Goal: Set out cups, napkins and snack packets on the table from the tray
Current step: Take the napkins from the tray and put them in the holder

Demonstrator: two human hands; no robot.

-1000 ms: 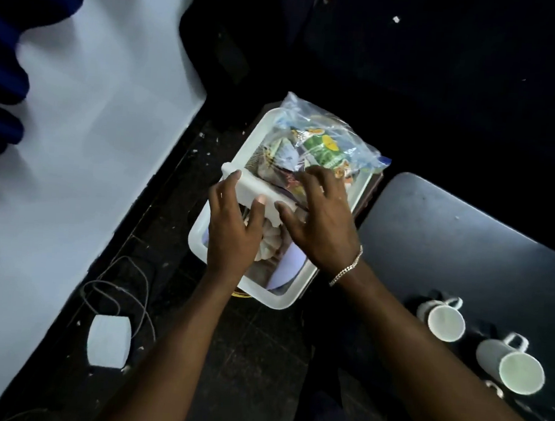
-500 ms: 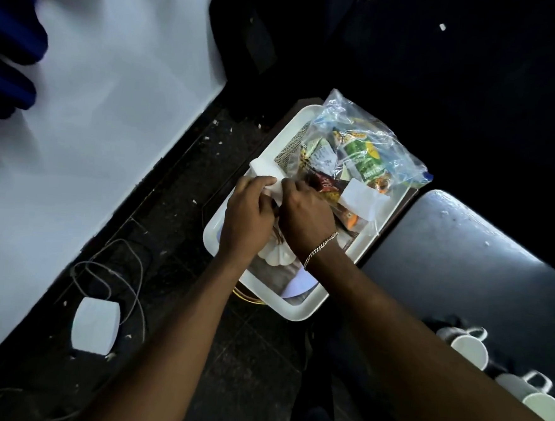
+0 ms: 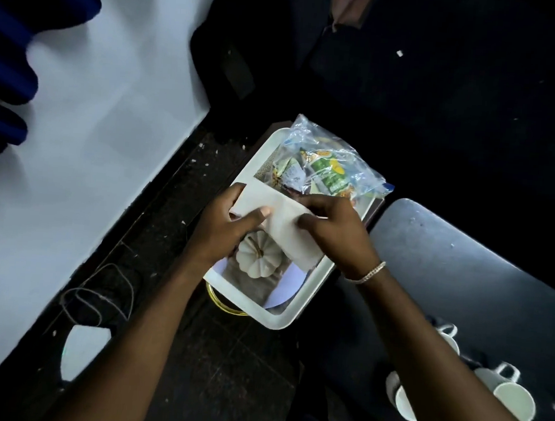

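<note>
Head view: over the white tray (image 3: 281, 319), the left hand (image 3: 223, 231) and right hand (image 3: 336, 236) both pinch a stack of napkins (image 3: 283, 224), fingers closed on opposite edges. Peeling one off wants a light, sliding pull. The snack bag (image 3: 332, 163) lies at one o'clock; cups (image 3: 512, 402) wait on the counter (image 3: 462, 272) at four o'clock.

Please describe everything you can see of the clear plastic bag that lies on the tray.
The clear plastic bag is thin, crinkled film with a bluish tint and a blue strip at its right corner. It holds several snack packets, one green and yellow, others pale with print. It lies flat on the far end of the white tray, its right corner reaching over the rim. The right hand, which holds a napkin, covers its near edge; contact cannot be told.
</note>
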